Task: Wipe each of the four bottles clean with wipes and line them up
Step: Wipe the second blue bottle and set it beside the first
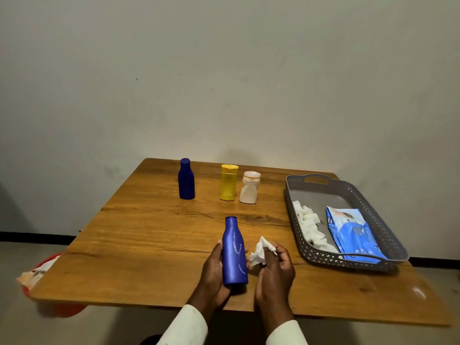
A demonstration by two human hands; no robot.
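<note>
My left hand [214,270] grips a blue bottle [234,252] tilted away from me above the table's near edge; white smears streak its side. Right beside it, my right hand [275,270] pinches a crumpled white wipe [261,251], which sits close to the bottle's right side. At the back of the table stand three upright bottles: a dark blue one [186,180], a yellow one [228,183] and a white one [249,188], the last two close together.
A grey perforated tray [378,232] at the right holds a blue wipes packet [353,235] and several crumpled white wipes [308,224]. The wooden table [139,245] stands against a wall. A red bin [39,270] with used wipes sits below the table's left edge.
</note>
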